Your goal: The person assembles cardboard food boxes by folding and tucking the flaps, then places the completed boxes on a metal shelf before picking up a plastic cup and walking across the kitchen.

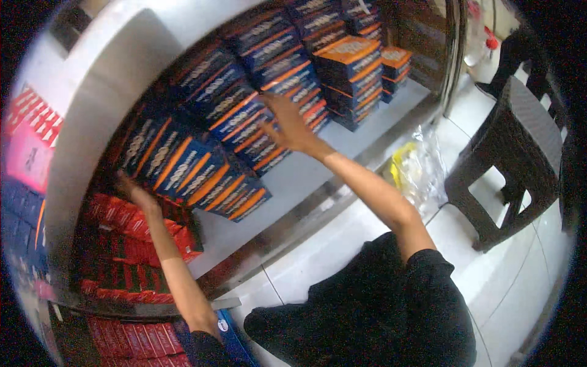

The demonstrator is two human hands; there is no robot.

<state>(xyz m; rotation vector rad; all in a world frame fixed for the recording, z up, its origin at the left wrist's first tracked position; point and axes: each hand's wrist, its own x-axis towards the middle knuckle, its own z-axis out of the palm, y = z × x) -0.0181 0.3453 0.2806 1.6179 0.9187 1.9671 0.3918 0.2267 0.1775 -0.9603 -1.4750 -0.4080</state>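
Stacks of blue boxes with orange edges stand in rows on a grey-white shelf. My right hand (pixel 288 125) reaches over the middle stack (pixel 244 131), fingers apart, at the stack's face; whether it touches cannot be told. Nothing is held in it. My left hand (pixel 139 194) stretches to the left end of a leaning stack of blue-and-orange boxes (pixel 195 174), just above red boxes (pixel 137 223). Its fingers point forward and appear outstretched, their tips in shadow. I see nothing gripped there.
More red boxes (pixel 137 339) lie at the lower left. A clear plastic bag with something yellow (pixel 403 165) rests on white floor tiles beside the shelf. A dark plastic stool (pixel 513 153) stands at right. A metal frame (pixel 104 92) borders the shelf.
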